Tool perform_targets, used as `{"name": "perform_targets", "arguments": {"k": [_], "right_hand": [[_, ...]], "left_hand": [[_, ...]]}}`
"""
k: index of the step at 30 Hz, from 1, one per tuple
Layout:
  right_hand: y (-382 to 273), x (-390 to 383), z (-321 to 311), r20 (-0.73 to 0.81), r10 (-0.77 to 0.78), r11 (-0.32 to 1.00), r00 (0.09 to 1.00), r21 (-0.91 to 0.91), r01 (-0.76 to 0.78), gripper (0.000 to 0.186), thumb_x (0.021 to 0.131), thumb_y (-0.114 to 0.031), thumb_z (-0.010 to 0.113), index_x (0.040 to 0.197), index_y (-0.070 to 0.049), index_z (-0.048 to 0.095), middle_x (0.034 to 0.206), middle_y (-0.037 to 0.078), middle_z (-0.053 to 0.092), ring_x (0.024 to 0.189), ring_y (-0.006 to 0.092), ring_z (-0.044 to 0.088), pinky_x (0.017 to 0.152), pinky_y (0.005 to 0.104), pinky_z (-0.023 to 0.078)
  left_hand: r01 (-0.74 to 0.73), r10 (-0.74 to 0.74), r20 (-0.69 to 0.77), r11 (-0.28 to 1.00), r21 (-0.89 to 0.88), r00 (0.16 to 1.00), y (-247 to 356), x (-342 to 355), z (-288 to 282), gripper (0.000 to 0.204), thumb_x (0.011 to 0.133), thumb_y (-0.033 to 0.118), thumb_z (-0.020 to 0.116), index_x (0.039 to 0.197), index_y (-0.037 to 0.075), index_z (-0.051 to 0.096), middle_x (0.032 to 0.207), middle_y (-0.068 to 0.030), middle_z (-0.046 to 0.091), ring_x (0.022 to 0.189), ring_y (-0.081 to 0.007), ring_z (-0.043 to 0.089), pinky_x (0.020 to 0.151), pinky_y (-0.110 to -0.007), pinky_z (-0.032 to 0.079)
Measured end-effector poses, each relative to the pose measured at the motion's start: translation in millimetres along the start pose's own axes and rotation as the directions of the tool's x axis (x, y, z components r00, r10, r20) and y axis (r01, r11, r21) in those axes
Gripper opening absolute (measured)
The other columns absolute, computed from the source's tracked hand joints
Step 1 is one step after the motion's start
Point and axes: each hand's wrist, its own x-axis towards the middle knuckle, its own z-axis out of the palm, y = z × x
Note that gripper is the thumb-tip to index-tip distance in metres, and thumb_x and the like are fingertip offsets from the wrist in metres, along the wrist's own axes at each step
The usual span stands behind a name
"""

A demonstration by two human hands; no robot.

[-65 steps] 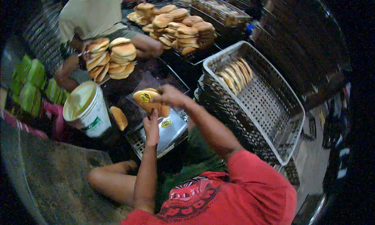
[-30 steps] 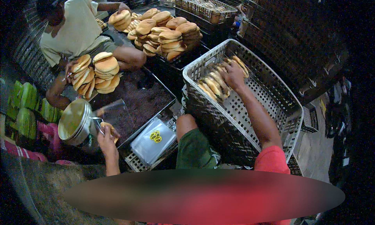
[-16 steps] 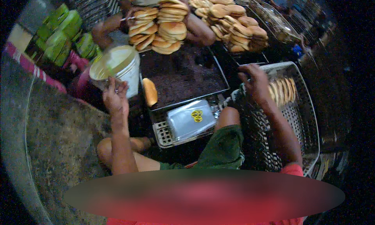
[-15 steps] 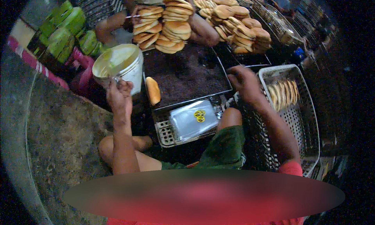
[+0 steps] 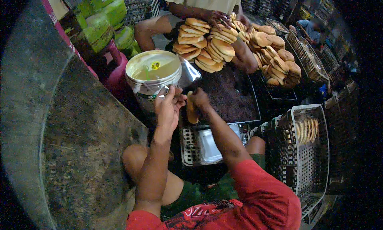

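Note:
My left hand (image 5: 170,108) is raised in front of a white bucket (image 5: 133,76), fingers pinched. It appears to hold a clear plastic bag (image 5: 155,65) with a yellow mark, spread before the bucket's mouth. A small shiny grey piece shows by the thumb; I cannot make out what it is. Just to the right, my right hand (image 5: 200,100) is closed on the upper part of a long golden bun (image 5: 192,113). The bun stands at the left edge of a dark, crumb-covered tray (image 5: 233,96).
Stacked buns (image 5: 205,44) sit at the tray's far side, under another person's hands (image 5: 219,19). More buns (image 5: 279,62) are piled behind. Flat plastic bags (image 5: 209,144) lie in a low basket. A crate (image 5: 311,166) with bread stands right; green gas cylinders (image 5: 97,28) stand far left.
My right hand has come across from the crate side to the bun and closed on it. The clear bag now shows before the bucket. The whole view has shifted.

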Motion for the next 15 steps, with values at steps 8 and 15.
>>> {"name": "perform_targets", "arguments": {"k": [8,15], "right_hand": [[20,-43,-56,0.142,0.198,0.920,0.970,-0.368,-0.134,0.062,0.086,-0.051,0.063,0.124,-0.002,0.057,0.118,0.024,0.064,0.110,0.0368,0.063,0.091,0.0469,0.051],[51,-74,-19,0.194,0.027,0.960,0.981,-0.277,0.029,0.047,0.091,-0.043,0.057,0.100,0.002,0.069,0.104,0.027,0.067,0.099,0.0423,0.066,0.083,0.0493,0.054]], "left_hand": [[0.155,-0.148,-0.082,0.985,0.076,0.986,-22,1,10,0.016,0.096,0.021,0.060,0.104,0.007,0.060,0.084,-0.0055,0.066,0.058,-0.0130,0.058,0.053,-0.026,0.047],[0.098,-0.085,-0.141,0.991,0.090,0.986,-14,-2,10,0.015,0.096,0.020,0.059,0.102,0.006,0.060,0.083,-0.0051,0.066,0.066,-0.0123,0.059,0.058,-0.025,0.049]]}}
